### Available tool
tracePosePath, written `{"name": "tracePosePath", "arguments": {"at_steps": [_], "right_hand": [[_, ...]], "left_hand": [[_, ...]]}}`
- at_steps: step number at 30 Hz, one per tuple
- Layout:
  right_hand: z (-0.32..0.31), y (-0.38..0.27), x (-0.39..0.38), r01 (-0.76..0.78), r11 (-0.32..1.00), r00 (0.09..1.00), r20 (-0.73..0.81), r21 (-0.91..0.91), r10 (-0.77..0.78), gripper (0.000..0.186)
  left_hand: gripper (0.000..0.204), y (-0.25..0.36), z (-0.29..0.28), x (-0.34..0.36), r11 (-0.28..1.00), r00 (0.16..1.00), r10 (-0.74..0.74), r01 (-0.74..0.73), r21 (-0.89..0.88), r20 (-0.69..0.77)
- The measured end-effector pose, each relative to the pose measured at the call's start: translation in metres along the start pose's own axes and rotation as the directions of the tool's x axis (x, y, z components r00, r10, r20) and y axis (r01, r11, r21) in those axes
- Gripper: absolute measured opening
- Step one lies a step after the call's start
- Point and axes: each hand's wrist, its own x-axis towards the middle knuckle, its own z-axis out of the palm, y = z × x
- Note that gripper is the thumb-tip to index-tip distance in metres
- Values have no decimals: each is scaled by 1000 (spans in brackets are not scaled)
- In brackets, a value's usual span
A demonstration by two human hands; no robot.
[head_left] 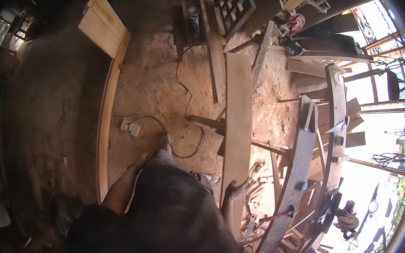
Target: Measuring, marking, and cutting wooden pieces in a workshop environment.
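Note:
My right hand [237, 190] is over the lower part of a long, pale wooden board [239, 110], its thumb and fingers apart and nothing seen between them. Whether it touches the board I cannot tell. The board runs lengthwise away from me, across a wooden support [208, 121] that sticks out on its left side. My left hand [141, 160] hangs beside my leg, with a dark band at the wrist. Its fingers are too small and dim to make out.
A white power strip [130, 128] with a dark cord [186, 88] lies on the dusty floor near my foot. To the left stands a long wooden frame [105, 132]. A worn workbench [293, 172], offcuts and a hand saw [250, 226] are at the right.

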Motion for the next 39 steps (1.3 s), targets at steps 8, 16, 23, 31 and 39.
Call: {"name": "tracePosePath", "arguments": {"at_steps": [8, 16, 23, 31, 39], "right_hand": [[69, -151, 16, 433, 856, 861, 150, 284, -485, 33], [121, -263, 115, 380, 922, 837, 399, 71, -375, 19], [224, -350, 179, 291, 934, 784, 508, 206, -356, 21], [329, -417, 312, 81, 992, 720, 694, -97, 9, 39], [398, -501, 401, -23, 997, 697, 714, -69, 66, 44]], "left_hand": [[24, 77, -132, -12, 849, 984, -159, 94, -520, -80], [16, -13, -132, -35, 645, 862, -498, 293, -705, -97], [25, -25, -111, -52, 827, 848, -527, 499, -258, -49], [27, 119, -248, 53, 963, 949, -262, 270, 21, -172], [29, 261, -316, 121, 926, 920, -367, 345, -154, -141]]}}
